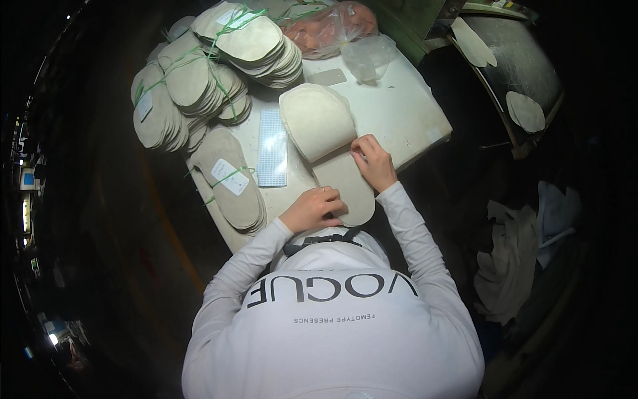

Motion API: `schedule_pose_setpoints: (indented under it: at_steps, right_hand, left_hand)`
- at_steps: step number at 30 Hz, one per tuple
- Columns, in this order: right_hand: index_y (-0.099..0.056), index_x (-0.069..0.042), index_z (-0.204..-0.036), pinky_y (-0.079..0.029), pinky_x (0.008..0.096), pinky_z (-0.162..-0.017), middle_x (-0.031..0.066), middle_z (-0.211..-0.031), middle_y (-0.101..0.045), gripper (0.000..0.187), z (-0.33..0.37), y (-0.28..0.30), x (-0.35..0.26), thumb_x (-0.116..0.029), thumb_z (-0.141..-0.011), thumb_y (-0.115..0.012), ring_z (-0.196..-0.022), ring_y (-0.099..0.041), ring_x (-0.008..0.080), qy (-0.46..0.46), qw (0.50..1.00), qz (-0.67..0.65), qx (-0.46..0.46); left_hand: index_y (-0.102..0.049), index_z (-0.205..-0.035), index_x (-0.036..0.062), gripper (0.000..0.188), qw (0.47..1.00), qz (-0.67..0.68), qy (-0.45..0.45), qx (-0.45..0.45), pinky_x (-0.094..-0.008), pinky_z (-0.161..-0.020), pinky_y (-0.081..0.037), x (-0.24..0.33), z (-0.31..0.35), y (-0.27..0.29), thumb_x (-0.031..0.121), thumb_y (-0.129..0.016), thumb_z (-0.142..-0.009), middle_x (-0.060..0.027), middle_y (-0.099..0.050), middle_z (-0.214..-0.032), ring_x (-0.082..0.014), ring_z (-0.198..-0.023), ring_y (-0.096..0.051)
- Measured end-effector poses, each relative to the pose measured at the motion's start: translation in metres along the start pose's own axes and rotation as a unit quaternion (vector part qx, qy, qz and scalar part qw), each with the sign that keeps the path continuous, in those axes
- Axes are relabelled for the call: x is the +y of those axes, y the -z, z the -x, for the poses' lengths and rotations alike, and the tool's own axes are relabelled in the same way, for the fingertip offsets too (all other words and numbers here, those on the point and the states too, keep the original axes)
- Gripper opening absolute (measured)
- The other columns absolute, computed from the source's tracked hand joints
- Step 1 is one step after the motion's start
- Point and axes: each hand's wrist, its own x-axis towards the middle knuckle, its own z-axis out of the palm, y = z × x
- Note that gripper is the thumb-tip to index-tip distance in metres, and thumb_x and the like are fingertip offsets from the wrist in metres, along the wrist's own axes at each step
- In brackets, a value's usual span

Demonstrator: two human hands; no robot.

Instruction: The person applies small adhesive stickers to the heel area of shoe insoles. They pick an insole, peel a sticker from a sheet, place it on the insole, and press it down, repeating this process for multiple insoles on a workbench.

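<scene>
The left hand [311, 208] presses flat on the heel of the beige slipper [330, 149], and the right hand [374, 161] pinches its edge at three o'clock. The slipper lies in the middle of the tabletop [405, 113]. At eleven o'clock, tied insole bundles [193, 86] lean; I think a push could make them slide.

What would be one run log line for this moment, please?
left hand: flat on beige insole | right hand: pinching insole edge | slipper upper: on insole | tied insole bundles: behind, on white table
</scene>
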Motion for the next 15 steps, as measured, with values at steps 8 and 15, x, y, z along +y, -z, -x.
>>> schedule_pose_setpoints:
  at_steps: [8,15]
  right_hand:
    - [-0.063,-0.002,-0.089,-0.054,0.0308,-0.07,0.0075,-0.094,-0.06,0.016,-0.008,0.02,0.0,0.007,-0.077,-0.068,-0.08,-0.064,0.0202,-0.025,0.991,-0.01,0.134]
    - [-0.063,-0.001,-0.096,-0.057,0.0292,-0.075,0.0102,-0.105,-0.053,0.025,0.01,-0.004,-0.038,0.014,-0.076,-0.061,-0.094,-0.064,0.0215,-0.02,0.987,-0.155,-0.032]
  left_hand:
    - [-0.071,-0.093,0.011,0.013,0.971,0.149,0.163,0.087,-0.0286,-0.064,-0.049,0.008,-0.004,0.023,0.01,-0.074,-0.08,-0.0032,-0.069,-0.092,-0.0169,-0.074,-0.064]
    - [-0.071,-0.091,0.0056,0.011,0.95,0.137,0.085,0.268,-0.0242,-0.059,-0.048,0.003,-0.016,0.041,0.002,-0.071,-0.081,-0.0044,-0.071,-0.083,-0.0121,-0.067,-0.062]
